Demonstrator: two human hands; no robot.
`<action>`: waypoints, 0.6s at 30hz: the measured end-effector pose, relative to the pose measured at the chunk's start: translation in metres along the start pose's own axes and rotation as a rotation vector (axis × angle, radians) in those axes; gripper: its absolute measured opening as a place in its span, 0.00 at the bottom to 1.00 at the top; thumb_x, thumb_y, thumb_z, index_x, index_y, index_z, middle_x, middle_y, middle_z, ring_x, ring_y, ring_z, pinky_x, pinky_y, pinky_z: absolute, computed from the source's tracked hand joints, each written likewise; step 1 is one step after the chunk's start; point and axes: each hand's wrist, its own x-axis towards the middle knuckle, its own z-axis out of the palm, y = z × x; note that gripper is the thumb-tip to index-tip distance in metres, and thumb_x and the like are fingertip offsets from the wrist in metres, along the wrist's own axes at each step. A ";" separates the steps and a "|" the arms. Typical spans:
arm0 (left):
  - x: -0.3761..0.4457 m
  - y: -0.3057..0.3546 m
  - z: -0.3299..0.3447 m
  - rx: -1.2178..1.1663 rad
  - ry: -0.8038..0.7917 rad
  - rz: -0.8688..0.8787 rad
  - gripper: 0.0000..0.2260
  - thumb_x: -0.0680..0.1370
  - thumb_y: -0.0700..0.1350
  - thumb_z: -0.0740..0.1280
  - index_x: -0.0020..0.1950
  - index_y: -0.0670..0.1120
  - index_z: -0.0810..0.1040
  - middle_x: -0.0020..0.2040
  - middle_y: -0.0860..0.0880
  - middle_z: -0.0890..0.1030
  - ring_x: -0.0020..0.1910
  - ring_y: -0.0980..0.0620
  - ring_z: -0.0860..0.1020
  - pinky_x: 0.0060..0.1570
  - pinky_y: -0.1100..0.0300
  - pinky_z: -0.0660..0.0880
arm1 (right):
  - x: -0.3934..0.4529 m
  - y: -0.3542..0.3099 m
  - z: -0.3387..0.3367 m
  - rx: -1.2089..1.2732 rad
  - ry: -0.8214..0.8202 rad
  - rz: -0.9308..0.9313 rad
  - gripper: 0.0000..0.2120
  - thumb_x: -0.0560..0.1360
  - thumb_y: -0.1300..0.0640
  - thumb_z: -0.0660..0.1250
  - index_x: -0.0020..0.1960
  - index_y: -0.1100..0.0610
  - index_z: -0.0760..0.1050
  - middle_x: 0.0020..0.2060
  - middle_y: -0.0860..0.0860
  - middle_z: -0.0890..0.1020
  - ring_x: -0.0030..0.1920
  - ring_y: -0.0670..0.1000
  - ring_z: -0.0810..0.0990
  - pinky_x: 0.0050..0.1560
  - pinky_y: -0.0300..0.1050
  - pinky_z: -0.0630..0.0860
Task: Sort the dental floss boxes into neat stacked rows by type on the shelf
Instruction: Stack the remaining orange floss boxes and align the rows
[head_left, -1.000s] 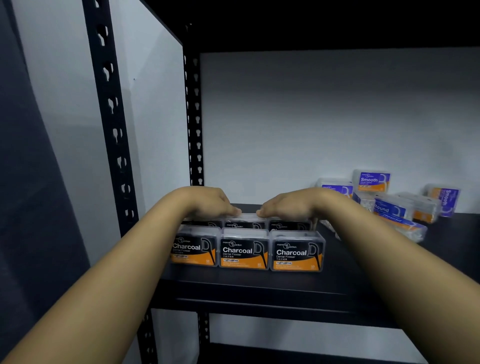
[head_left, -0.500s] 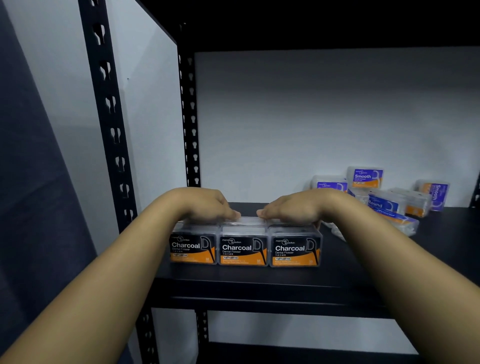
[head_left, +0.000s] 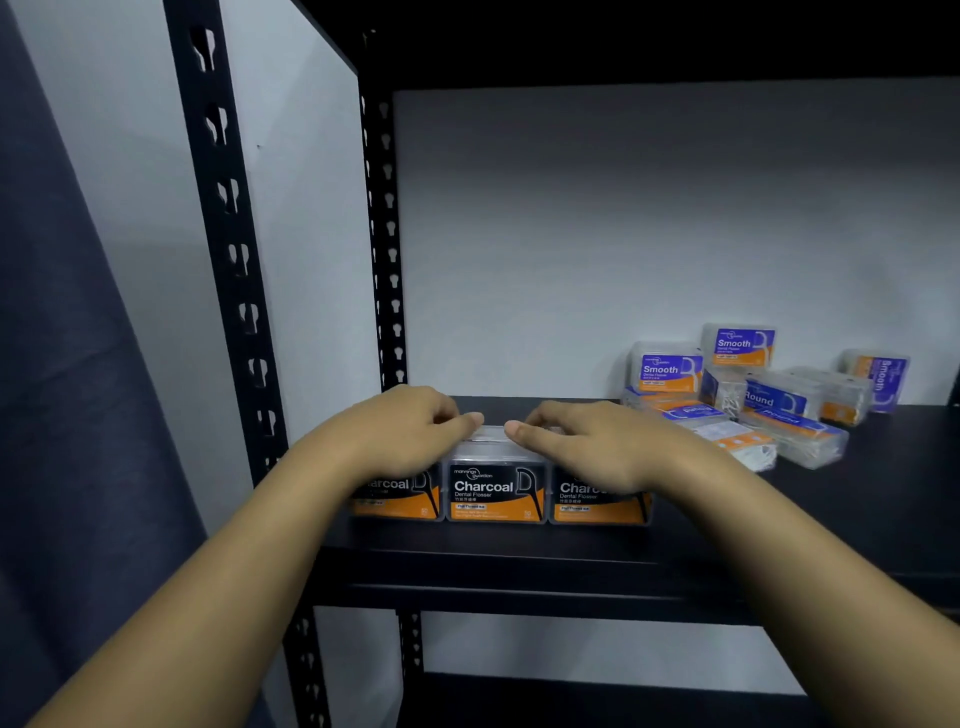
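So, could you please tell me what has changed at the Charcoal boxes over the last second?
Little: both hands still rest on the Charcoal boxes, but the left hand and right hand now cover more of the outer boxes' labels. Nothing was picked up or released. The row of three and the loose Smooth and Round boxes stayed put.

3 Charcoal boxes (head_left: 496, 491) black-orange; Smooth boxes (head_left: 667, 370) purple-orange; shelf (head_left: 519, 571) black.

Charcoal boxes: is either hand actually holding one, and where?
Both hands, left hand and right hand, rest on top of the Charcoal boxes; fingers curl behind them, so a real grip cannot be told.
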 end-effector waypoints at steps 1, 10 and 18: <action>-0.003 0.001 0.004 0.008 0.032 0.007 0.19 0.82 0.64 0.55 0.42 0.55 0.77 0.38 0.54 0.79 0.39 0.55 0.78 0.40 0.56 0.72 | 0.000 0.000 0.003 -0.006 0.015 -0.001 0.30 0.77 0.26 0.49 0.66 0.42 0.74 0.63 0.49 0.82 0.62 0.53 0.78 0.60 0.50 0.73; -0.012 0.003 0.019 0.097 0.199 0.031 0.18 0.83 0.62 0.52 0.50 0.55 0.77 0.43 0.54 0.80 0.46 0.48 0.79 0.48 0.51 0.78 | -0.002 -0.002 0.009 -0.081 0.097 -0.050 0.28 0.78 0.27 0.48 0.60 0.43 0.75 0.55 0.50 0.84 0.57 0.53 0.80 0.58 0.53 0.77; -0.021 0.003 0.018 0.048 0.191 -0.016 0.16 0.83 0.58 0.55 0.53 0.53 0.79 0.46 0.53 0.81 0.47 0.50 0.78 0.49 0.50 0.78 | -0.003 -0.005 0.014 -0.095 0.147 -0.072 0.24 0.80 0.31 0.51 0.53 0.47 0.75 0.43 0.48 0.81 0.50 0.54 0.80 0.52 0.52 0.77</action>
